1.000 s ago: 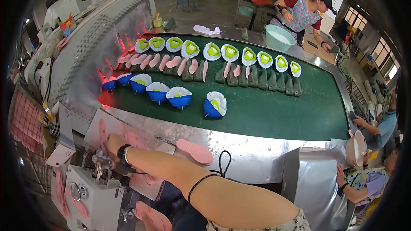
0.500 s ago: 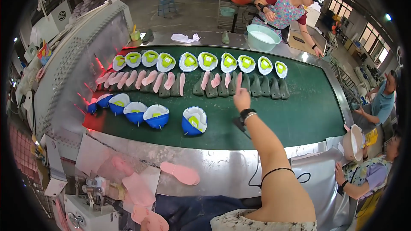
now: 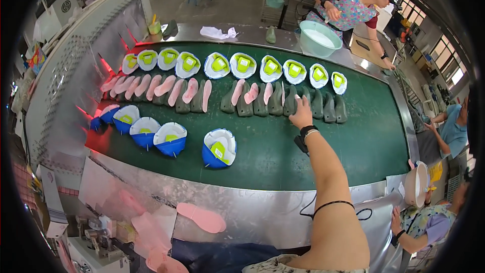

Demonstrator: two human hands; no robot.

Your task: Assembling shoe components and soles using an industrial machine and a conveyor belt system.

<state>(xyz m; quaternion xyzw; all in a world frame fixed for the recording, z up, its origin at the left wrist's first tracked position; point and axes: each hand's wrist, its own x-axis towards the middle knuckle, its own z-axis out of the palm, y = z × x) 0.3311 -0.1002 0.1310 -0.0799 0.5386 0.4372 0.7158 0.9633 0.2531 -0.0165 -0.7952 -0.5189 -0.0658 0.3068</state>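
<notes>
My right hand [image 3: 301, 115] reaches over the green belt, its fingers bent over the near end of a dark green shoe last [image 3: 306, 93]. Its grip is partly hidden by the hand itself. Left of it stands another dark last [image 3: 290, 102], and beyond that one carries a thin pink insole [image 3: 283, 91]. More pink insoles [image 3: 190, 91] lie on lasts along the row to the left. Bare lasts [image 3: 329, 109] stand to the right of my hand. My left hand is out of view.
White-lined shoe uppers with yellow-green pieces [image 3: 243, 64] line the belt's far side; blue ones [image 3: 219, 149] sit nearer. A loose pink insole [image 3: 202, 217] lies on the metal edge [image 3: 242, 205]. Red light glows at left. Co-workers stand beyond, one beside a pale green basin [image 3: 320, 39].
My right hand has moved right along the row, from the last now carrying the thin insole to a farther one. Its pointing index finger is now bent. The whole view has shifted slightly.
</notes>
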